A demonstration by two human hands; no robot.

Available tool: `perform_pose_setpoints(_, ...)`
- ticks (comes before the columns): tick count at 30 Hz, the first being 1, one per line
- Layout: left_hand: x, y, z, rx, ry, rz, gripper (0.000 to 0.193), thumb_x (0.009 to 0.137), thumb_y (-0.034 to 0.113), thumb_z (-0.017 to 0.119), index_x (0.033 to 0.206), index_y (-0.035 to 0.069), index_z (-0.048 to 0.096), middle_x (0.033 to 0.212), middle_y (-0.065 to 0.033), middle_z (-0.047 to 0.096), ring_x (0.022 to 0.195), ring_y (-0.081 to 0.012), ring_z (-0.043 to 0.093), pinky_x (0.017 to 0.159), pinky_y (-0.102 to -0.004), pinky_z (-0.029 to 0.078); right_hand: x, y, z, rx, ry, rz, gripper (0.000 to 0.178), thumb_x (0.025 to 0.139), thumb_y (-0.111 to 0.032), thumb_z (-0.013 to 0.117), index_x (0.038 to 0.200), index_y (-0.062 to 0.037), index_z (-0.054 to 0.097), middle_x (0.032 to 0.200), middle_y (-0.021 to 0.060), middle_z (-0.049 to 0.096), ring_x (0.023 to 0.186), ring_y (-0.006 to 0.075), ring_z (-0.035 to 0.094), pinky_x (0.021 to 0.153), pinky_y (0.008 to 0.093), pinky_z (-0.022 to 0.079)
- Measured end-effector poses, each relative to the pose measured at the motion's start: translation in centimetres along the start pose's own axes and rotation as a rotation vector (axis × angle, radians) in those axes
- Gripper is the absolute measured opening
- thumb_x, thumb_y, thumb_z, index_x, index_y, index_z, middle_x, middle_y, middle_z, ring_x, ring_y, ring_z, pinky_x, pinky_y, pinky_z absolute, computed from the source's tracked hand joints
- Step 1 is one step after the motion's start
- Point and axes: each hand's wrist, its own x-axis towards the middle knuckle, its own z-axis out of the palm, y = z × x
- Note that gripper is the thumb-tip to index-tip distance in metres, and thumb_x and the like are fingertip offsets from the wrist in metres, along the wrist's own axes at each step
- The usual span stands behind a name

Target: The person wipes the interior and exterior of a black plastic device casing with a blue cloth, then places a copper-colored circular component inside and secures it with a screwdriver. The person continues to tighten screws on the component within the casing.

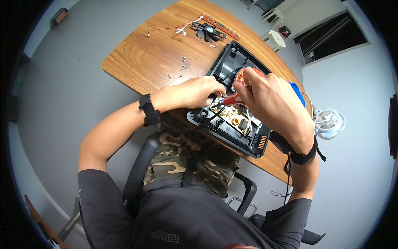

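Observation:
An opened black appliance housing (258, 152) lies on the table before me. It holds a circuit board (235, 121) with wires, and a round copper-coloured coil (241, 74) sits toward its far side, partly behind my right hand. My right hand (271, 97) is closed around a red-and-white hand tool (233, 99) above the board; its working end is hard to make out. My left hand (201, 92) reaches to the left side of the housing, thumb and fingers drawn together near the board's edge. What they pinch, if anything, is hidden.
Several loose screws (183, 67) lie left of the housing. Farther back are a black fan (208, 32) with wires and a narrow red circuit strip (224, 28). Something blue (297, 93) lies beyond my right hand. A white fan (328, 120) stands off the table's right edge.

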Motion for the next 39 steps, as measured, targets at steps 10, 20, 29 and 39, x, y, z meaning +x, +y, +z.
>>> perform_pose_setpoints(10,0.1,-0.2,0.0,0.007,0.001,0.025,0.041,0.076,-0.001,0.072,0.117,0.005,0.068,0.108,-0.0173,0.068,0.106,-0.0354,0.066,0.094,-0.0426,0.054,0.2,1.4,0.7,0.122,0.069,-0.24,0.017,0.094,-0.014,0.069,0.101,-0.0027,0.059,0.099,0.0159,0.065,0.08,0.0376,0.067,0.068,0.0431,0.054)
perform_pose_setpoints(20,0.0,-0.4,0.1,-0.027,-0.002,-0.003,0.03,0.077,-0.001,0.072,0.105,0.005,0.066,0.106,-0.0103,0.067,0.108,-0.0326,0.062,0.097,-0.043,0.05,-0.4,0.9,-0.6,0.153,0.051,-0.266,0.033,0.089,-0.017,0.074,0.111,-0.0014,0.054,0.109,0.0183,0.064,0.083,0.0377,0.067,0.07,0.0429,0.054)
perform_pose_setpoints(29,-0.1,0.1,0.1,0.035,0.016,0.083,0.035,0.076,-0.002,0.07,0.11,0.005,0.069,0.107,-0.0112,0.066,0.112,-0.0322,0.058,0.099,-0.042,0.049,0.3,0.7,0.2,0.113,0.016,-0.204,0.019,0.096,-0.017,0.065,0.097,-0.0005,0.055,0.074,0.0195,0.062,0.075,0.0376,0.067,0.068,0.0456,0.053)
perform_pose_setpoints(39,-0.1,-0.4,0.1,0.088,-0.029,0.082,0.039,0.077,0.004,0.074,0.115,0.005,0.067,0.112,-0.0112,0.064,0.116,-0.0319,0.057,0.102,-0.0429,0.048,-0.7,0.6,-0.3,0.1,0.041,-0.216,0.027,0.094,-0.021,0.069,0.112,-0.0046,0.057,0.106,0.0181,0.063,0.081,0.0372,0.068,0.068,0.044,0.053)
